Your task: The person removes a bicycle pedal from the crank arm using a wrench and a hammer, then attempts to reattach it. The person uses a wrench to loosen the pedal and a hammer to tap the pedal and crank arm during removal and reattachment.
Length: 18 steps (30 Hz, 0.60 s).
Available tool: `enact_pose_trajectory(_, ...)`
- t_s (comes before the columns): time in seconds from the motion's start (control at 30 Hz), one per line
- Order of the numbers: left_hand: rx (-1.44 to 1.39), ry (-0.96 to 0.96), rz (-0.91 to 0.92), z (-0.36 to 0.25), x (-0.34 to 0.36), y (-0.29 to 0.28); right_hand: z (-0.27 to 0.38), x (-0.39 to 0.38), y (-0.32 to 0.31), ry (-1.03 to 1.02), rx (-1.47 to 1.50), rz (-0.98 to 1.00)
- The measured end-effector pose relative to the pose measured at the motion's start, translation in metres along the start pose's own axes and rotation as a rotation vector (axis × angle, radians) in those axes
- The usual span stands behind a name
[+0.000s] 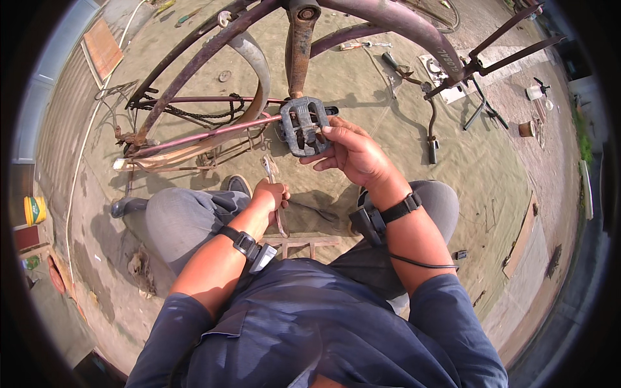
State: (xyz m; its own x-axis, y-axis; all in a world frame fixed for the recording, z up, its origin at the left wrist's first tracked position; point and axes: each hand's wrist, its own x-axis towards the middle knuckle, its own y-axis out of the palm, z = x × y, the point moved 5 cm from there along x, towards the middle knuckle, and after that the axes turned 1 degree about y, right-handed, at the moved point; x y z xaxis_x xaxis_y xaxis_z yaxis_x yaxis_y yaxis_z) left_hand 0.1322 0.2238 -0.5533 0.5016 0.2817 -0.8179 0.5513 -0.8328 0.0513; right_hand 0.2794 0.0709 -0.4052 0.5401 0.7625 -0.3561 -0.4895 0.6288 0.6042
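Note:
A dark, worn bicycle pedal point(292, 139) sits at the end of a rusty crank arm point(299, 61), which hangs from a purple bicycle frame point(381, 14). My right hand point(359, 154) grips the pedal's right side, thumb on its face and the other fingers partly behind it. Lower and to the left, my left hand point(272, 196) is closed around a metal wrench point(268, 168). One end of the wrench points up toward the pedal, apart from it; the other end sticks out below my fist.
A handlebar point(432, 123) with black grips lies to the right on a greenish ground sheet point(453, 200). Beyond it are the bicycle's fork point(475, 66), a screwdriver point(365, 45) and a brown can point(527, 129). A curved mudguard point(255, 58) hangs at left; a wooden frame point(301, 242) lies between my legs.

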Motion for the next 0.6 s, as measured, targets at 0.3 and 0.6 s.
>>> enact_pose_trajectory(0.3,0.221,-0.232,0.188,0.021,-0.001,0.005,0.002,-0.001,0.003,0.006,0.006,-0.021)
enact_pose_trajectory(0.6,0.260,-0.252,0.218,0.035,-0.002,0.010,0.002,-0.001,0.002,-0.005,0.027,0.010)
